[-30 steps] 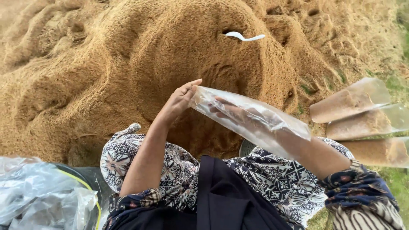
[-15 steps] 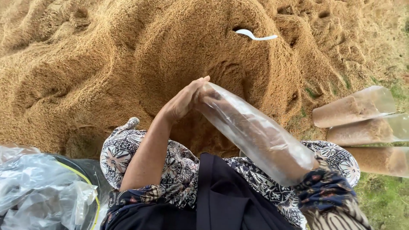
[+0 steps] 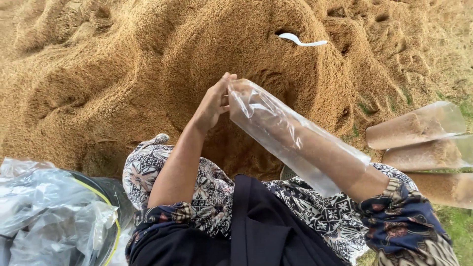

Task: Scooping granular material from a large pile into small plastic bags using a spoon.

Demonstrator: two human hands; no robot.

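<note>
A long clear plastic bag is pulled like a sleeve over my right forearm. My right hand is inside it near the closed end and shows only dimly through the plastic. My left hand pinches that end of the bag with fingers and thumb. Both hands are raised over my lap, in front of a big heap of tan husk-like material. A white scoop lies on top of the heap, beyond my hands.
Three clear bags filled with the tan material lie side by side on grass at the right. At lower left a dark bucket holds crumpled empty plastic bags. My patterned clothing fills the foreground.
My right arm has slid deeper into the bag and swung left, so the bag now covers most of the forearm. My left hand stayed on the bag's end.
</note>
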